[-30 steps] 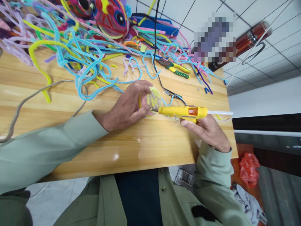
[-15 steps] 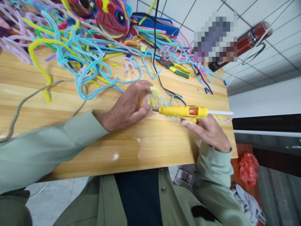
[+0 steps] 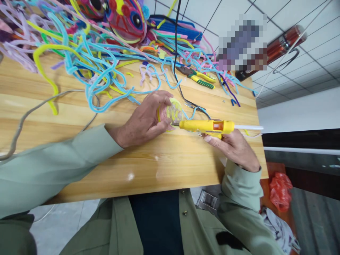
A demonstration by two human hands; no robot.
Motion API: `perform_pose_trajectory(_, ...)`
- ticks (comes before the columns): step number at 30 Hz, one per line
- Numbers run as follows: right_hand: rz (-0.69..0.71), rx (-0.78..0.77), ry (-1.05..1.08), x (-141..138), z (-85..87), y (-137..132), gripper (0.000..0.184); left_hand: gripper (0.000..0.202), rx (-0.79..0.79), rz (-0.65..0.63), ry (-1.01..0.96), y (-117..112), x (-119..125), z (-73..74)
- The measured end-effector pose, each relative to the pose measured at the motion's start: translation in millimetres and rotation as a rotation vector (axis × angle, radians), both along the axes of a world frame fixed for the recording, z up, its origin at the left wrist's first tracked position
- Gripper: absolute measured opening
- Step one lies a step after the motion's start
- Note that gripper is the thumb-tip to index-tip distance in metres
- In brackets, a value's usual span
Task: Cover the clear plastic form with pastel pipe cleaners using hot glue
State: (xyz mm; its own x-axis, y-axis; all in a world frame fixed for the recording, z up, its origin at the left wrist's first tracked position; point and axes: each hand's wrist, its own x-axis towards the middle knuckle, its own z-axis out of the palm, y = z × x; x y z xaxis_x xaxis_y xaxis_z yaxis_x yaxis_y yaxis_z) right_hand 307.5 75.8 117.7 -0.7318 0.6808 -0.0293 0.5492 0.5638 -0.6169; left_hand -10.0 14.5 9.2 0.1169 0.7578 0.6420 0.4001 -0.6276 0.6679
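Observation:
My left hand (image 3: pixel 145 118) is curled round a small round pink and yellow pipe-cleaner piece (image 3: pixel 173 111), pinning it on the wooden table (image 3: pixel 79 148). My right hand (image 3: pixel 233 147) grips a yellow glue gun (image 3: pixel 207 126) from below, with a white glue stick poking out of its back end. The gun lies level and its nozzle touches the lower right edge of the round piece.
A tangle of blue, yellow and lilac pipe cleaners (image 3: pixel 87 60) covers the far half of the table, with colourful fish-like figures (image 3: pixel 126 17) behind. Yellow-green pliers (image 3: pixel 199 78) lie far right. A black cord (image 3: pixel 176 63) and a grey cable (image 3: pixel 29 113) cross the top.

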Motion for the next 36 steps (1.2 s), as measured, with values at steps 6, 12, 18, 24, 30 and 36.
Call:
perform_pose_trajectory(6,-0.051,-0.010,0.123,1.6,-10.1,1.2,0.047,0.031,0.021,-0.003,-0.021,2.4,0.0,-1.6)
perform_pose_trajectory(12,-0.119,-0.066,0.098,11.2,-8.7,-1.2,0.051,0.034,0.043,0.000,0.013,3.2,-2.2,-2.2)
perform_pose_trajectory(18,-0.023,-0.019,0.109,0.3,-0.6,-3.0,0.042,0.035,0.039,-0.003,-0.003,3.3,-2.0,-3.0)
perform_pose_trajectory(24,0.030,0.004,0.066,-3.7,-0.1,-2.3,0.038,0.036,0.038,0.013,-0.004,4.0,-1.7,-5.0)
perform_pose_trajectory(30,0.030,0.013,0.057,-1.7,0.5,-4.1,0.038,0.038,0.048,0.001,0.033,3.7,-3.3,-4.2)
perform_pose_trajectory(36,-0.013,0.005,0.066,1.1,-0.5,-4.0,0.045,0.036,0.005,0.013,0.031,1.6,-2.2,-1.3)
